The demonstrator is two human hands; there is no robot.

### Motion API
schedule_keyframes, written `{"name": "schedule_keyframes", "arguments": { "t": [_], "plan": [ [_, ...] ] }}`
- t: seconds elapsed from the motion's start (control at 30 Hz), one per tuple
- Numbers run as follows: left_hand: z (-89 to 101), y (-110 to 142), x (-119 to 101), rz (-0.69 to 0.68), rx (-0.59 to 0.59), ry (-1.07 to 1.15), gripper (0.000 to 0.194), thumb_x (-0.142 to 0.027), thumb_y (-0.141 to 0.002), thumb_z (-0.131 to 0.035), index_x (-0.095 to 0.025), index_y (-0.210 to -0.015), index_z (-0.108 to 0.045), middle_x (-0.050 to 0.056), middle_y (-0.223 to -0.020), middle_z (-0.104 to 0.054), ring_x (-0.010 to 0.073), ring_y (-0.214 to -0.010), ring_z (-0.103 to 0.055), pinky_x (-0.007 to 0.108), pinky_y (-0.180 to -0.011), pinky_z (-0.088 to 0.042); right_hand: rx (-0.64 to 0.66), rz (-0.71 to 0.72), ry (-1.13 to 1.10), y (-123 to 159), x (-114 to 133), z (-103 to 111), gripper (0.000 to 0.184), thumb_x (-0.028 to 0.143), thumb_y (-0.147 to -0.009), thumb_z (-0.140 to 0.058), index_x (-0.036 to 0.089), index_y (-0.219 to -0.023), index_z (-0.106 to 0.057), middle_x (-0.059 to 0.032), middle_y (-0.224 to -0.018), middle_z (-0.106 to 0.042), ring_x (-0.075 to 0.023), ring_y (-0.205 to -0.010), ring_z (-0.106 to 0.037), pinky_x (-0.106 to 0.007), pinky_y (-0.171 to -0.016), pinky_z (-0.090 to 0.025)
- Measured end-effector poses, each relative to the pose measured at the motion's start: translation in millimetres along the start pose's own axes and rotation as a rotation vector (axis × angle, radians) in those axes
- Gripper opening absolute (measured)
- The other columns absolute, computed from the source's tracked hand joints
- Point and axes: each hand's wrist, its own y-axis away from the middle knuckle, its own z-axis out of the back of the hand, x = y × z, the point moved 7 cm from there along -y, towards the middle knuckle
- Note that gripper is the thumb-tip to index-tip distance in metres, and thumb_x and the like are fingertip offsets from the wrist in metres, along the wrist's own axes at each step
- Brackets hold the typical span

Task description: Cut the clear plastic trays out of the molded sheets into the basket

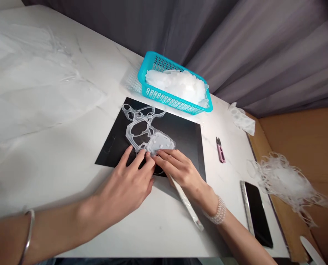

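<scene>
A translucent white plastic frame (142,130) with cut-out loops lies on a black mat (186,136) in the middle of the white table. My left hand (128,184) rests on the mat with its fingertips pinching the near edge of the frame. My right hand (177,165) meets it from the right, fingers pressed on the same part of the frame, and it holds a long flat white tool (187,204) that runs back under the wrist.
A turquoise basket (153,94) heaped with white plastic pieces stands behind the mat. Pink snips (220,150) and a black phone (258,213) lie to the right. A tangle of plastic trimmings (285,182) sits at the table's right edge, over a brown floor. Grey curtains hang behind.
</scene>
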Motion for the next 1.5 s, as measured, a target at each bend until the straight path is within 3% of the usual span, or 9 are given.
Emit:
{"name": "schedule_keyframes", "arguments": {
  "t": [0.27, 0.4, 0.5, 0.63, 0.8, 0.9, 1.03, 1.27, 1.5],
  "plan": [
    [1.9, -0.6, 0.0, -0.063, -0.03, 0.107, 0.045, -0.019, -0.098, -0.038, 0.003, -0.132, -0.058, 0.02, -0.132, -0.063, 0.033, -0.125, -0.052, 0.055, -0.109, -0.033, -0.673, -0.769, -0.626, 41.0, -131.6, 77.3, 0.017, 0.03, -0.09, -0.067, 0.021, -0.101, -0.075, -0.0034, -0.088, -0.074, -0.0147, -0.081, -0.072, -0.028, -0.082, -0.057],
    [2.3, -1.5, 3.0, -0.054, -0.04, 0.189, 0.045, -0.02, -0.097, -0.039, 0.003, -0.129, -0.06, 0.022, -0.131, -0.063, 0.0338, -0.125, -0.053, 0.055, -0.111, -0.03, -0.732, -0.941, -0.801, 71.1, -167.2, 99.9, 0.017, 0.033, -0.083, -0.074, 0.019, -0.093, -0.074, -0.0009, -0.073, -0.071, -0.0132, -0.069, -0.071, -0.026, -0.073, -0.058],
    [6.6, -7.9, 9.8, -0.009, -0.009, 0.328, 0.042, -0.023, -0.098, -0.039, -0.003, -0.124, -0.064, 0.018, -0.124, -0.067, 0.0317, -0.118, -0.057, 0.057, -0.112, -0.029, -0.675, -0.936, -0.869, 68.8, -145.4, 89.4, 0.023, 0.037, -0.082, -0.075, 0.019, -0.097, -0.074, -0.0034, -0.086, -0.075, -0.0159, -0.077, -0.073, -0.031, -0.08, -0.06],
    [20.2, -20.4, 29.2, 0.176, -0.003, 0.755, 0.038, -0.029, -0.099, -0.041, -0.012, -0.122, -0.066, 0.014, -0.122, -0.064, 0.027, -0.113, -0.058, 0.044, -0.1, -0.046, -0.589, -0.778, -0.631, 45.2, -75.0, 81.7, 0.019, 0.036, -0.092, -0.065, 0.024, -0.103, -0.076, -0.0057, -0.106, -0.075, -0.0192, -0.093, -0.073, -0.034, -0.086, -0.06],
    [-3.3, -24.9, 41.7, 0.645, 0.17, 1.759, 0.041, -0.049, -0.098, -0.045, -0.02, -0.112, -0.07, 0.006, -0.1, -0.071, 0.0212, -0.099, -0.065, 0.032, -0.087, -0.052, -0.187, -0.226, -0.229, 7.5, 30.0, 66.9, 0.028, 0.015, -0.096, -0.058, 0.024, -0.119, -0.071, -0.0099, -0.118, -0.073, -0.0232, -0.107, -0.069, -0.038, -0.086, -0.059],
    [-14.7, -23.2, 38.4, 0.803, 0.223, 2.071, 0.029, -0.043, -0.092, -0.059, -0.02, -0.107, -0.072, 0.004, -0.101, -0.073, 0.0188, -0.097, -0.066, 0.029, -0.088, -0.052, -0.056, -0.045, -0.096, 4.4, 58.5, 55.3, 0.027, 0.016, -0.094, -0.061, 0.019, -0.12, -0.07, -0.0157, -0.124, -0.07, -0.0268, -0.113, -0.067, -0.04, -0.085, -0.058],
    [-17.4, -20.0, 35.6, 0.854, 0.314, 2.077, 0.025, -0.034, -0.087, -0.069, -0.02, -0.108, -0.073, 0.004, -0.103, -0.075, 0.0171, -0.095, -0.068, 0.026, -0.086, -0.051, -0.14, -0.091, -0.303, 13.5, 45.8, 62.1, 0.032, 0.032, -0.096, -0.06, 0.026, -0.126, -0.067, -0.0104, -0.122, -0.072, -0.0234, -0.107, -0.07, -0.036, -0.082, -0.059],
    [-19.4, -17.5, 37.4, 0.831, 0.335, 1.978, 0.026, -0.03, -0.088, -0.068, -0.02, -0.111, -0.073, 0.006, -0.111, -0.075, 0.0212, -0.107, -0.068, 0.033, -0.097, -0.047, -0.327, -0.721, -0.567, 39.8, -20.8, 59.6, 0.063, 0.057, -0.103, -0.017, 0.034, -0.119, -0.073, -0.0057, -0.106, -0.075, -0.0248, -0.098, -0.07, -0.044, -0.088, -0.056],
    [-27.2, -12.9, 35.9, 0.925, 0.343, 1.897, 0.026, -0.037, -0.082, -0.074, -0.018, -0.098, -0.077, 0.007, -0.097, -0.077, 0.0226, -0.095, -0.069, 0.034, -0.087, -0.049, -0.294, -0.635, -0.577, 25.1, -14.4, 45.3, 0.072, 0.067, -0.098, -0.02, 0.026, -0.097, -0.079, -0.0059, -0.082, -0.07, -0.0204, -0.077, -0.066, -0.034, -0.069, -0.052]
  ]
}}
